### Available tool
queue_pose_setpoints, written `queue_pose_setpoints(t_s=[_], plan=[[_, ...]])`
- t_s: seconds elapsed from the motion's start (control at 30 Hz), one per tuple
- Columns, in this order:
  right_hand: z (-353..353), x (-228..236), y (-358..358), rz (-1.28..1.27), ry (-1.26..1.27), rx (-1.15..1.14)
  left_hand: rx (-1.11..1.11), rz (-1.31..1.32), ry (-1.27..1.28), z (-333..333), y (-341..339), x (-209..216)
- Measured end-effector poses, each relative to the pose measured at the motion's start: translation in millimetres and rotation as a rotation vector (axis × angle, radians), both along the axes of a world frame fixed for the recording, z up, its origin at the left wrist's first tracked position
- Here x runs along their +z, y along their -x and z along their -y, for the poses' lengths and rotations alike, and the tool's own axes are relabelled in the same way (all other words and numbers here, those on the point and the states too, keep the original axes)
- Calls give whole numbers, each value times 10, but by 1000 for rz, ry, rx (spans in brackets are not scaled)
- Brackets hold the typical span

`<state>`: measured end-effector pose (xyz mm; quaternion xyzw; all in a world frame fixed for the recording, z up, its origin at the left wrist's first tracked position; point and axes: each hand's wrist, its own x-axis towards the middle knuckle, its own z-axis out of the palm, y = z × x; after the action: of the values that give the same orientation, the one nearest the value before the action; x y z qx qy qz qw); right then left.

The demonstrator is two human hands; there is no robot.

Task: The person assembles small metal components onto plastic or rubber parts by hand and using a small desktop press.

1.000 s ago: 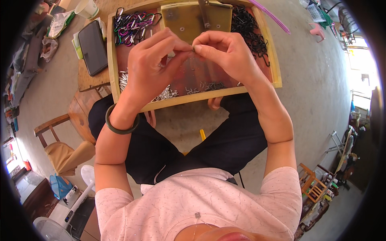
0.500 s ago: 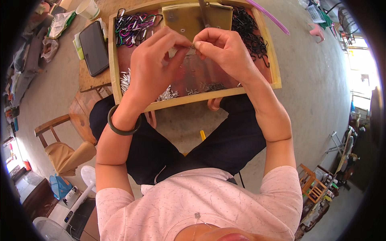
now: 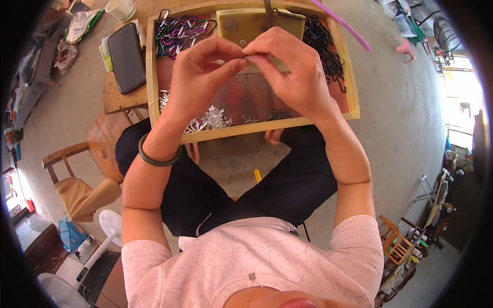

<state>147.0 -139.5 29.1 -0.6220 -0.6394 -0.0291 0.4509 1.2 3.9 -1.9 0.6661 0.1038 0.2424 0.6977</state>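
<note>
Both hands meet over a wooden-framed tray (image 3: pixel 277 123), fingertips almost touching. My left hand (image 3: pixel 192 77) is closed in a pinch of thumb and index finger. Opposite it, my right hand (image 3: pixel 300 69) pinches too; whatever sits between the fingertips is too small to make out. Colourful carabiners (image 3: pixel 179 35) lie in the tray's far left corner, black carabiner-like hooks (image 3: pixel 317 33) along its right side. By the near edge are small silver metal pieces (image 3: pixel 218 118) and a scatter of tiny dark pins (image 3: pixel 277 114). Behind my hands stands a yellowish block (image 3: pixel 239 23) with an upright metal bar (image 3: pixel 268 13).
A black phone (image 3: pixel 127 59) rests on a wooden surface left of the tray, near a paper cup (image 3: pixel 120 9). A purple ribbed strip (image 3: pixel 349 28) sticks out past the far right corner. To the left are a wooden chair (image 3: pixel 67 149) and a white fan (image 3: pixel 110 226).
My hands remain together over the tray. The right hand has turned, its knuckles rising and its thumb now stretched out; the left fingers have spread a little. The view has shifted slightly.
</note>
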Motion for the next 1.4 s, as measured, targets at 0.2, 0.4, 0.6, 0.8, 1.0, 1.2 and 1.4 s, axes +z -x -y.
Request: queue_pose_setpoints(t_s=[0.2, 0.4, 0.6, 0.8, 1.0, 1.2, 1.4], plan=[[-271, 209, -142, -87, 226, -128, 225, 45, 0, -114, -61, 3], [-752, 403, -281, -39, 445, -191, 336, 88, 80, -290, 2, 34], [-925, 592, -246, -114, 639, -136, 351, 28, 63, -421, 98, 17], [-973, 735, -280, -122, 814, -96, 339, 15, 119, -453, 92, 19], [-588, 936, -337, -326, 833, -110, 346, 44, 140, -466, 81, 18], [512, 230, -576, 466, 844, -420, 361, 76, 76, -352, 55, 102], [1027, -251, -698, 692, 681, -477, 321, 91, 77, -241, -11, 86]])
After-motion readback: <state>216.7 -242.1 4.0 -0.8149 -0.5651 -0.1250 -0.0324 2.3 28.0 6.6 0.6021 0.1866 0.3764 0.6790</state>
